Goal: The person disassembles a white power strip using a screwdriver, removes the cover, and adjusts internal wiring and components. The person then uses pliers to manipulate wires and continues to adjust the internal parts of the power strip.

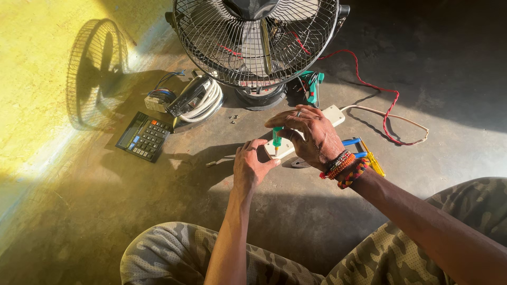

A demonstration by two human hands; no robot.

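Screwdriver (277, 138), green-handled, stands tip-down on the white power strip (317, 129), which lies on the floor before the fan (256, 42). My right hand (311, 136) pinches its handle for turning; my left hand (252, 164) curls closed on the strip's end, steadying it.

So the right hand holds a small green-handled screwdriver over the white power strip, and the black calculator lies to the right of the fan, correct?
Not quite: in the head view the black calculator lies left of the wire-caged fan. The rest holds.
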